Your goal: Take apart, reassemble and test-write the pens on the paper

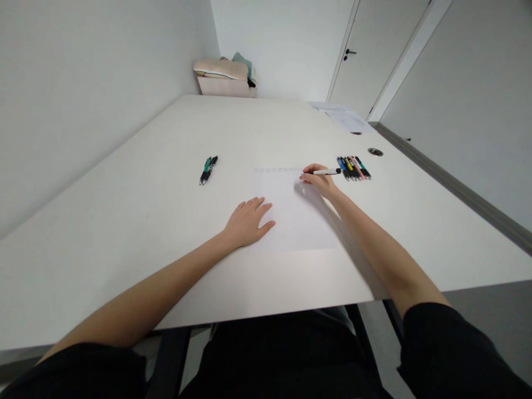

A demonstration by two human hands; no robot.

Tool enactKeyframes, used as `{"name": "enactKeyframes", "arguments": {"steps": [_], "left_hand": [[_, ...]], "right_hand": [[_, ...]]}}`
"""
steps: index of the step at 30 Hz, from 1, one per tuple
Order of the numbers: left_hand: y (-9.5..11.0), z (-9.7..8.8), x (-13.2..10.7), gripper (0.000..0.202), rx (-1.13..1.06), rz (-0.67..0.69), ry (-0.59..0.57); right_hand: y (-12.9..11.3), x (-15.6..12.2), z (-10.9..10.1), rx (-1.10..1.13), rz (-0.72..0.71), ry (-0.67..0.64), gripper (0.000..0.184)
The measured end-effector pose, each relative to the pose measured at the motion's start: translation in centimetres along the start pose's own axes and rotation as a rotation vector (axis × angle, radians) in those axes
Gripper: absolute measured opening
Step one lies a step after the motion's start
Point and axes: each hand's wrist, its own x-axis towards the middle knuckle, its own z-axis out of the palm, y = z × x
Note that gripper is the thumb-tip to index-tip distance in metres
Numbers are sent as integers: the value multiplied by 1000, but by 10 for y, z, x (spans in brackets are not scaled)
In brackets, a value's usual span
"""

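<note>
A white sheet of paper (pixel 297 213) lies on the white table (pixel 145 221) in front of me. My left hand (pixel 248 222) rests flat on the paper's left edge, fingers stretched out. My right hand (pixel 318 178) is closed around a white pen (pixel 328 172) with a dark tip, held at the paper's top right corner near a faint line of writing. Just right of that hand lies a row of several coloured pens (pixel 354 167).
Two pens, one green and one black (pixel 208 169), lie to the left. Loose papers (pixel 344 116) sit at the far right edge, near a round cable hole (pixel 375 152). A bench with cushions (pixel 226 77) stands in the far corner; a door (pixel 374 50) is at right.
</note>
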Motion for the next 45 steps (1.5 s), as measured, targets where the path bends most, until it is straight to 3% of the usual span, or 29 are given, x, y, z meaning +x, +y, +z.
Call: {"name": "enactKeyframes", "arguments": {"steps": [4, 8, 13, 29, 45], "left_hand": [[0, 1, 1, 54, -4, 3, 12], [0, 1, 0, 54, 5, 5, 16], [1, 0, 0, 55, -16, -1, 10], [1, 3, 1, 55, -41, -3, 16], [1, 2, 1, 56, -43, -10, 11]], "right_hand": [[0, 30, 4, -64, 30, 11, 16], [5, 55, 13, -293, 50, 62, 13], [13, 72, 19, -409, 23, 82, 11], [19, 73, 20, -618, -56, 43, 14], [19, 72, 20, -615, -89, 25, 11]]}}
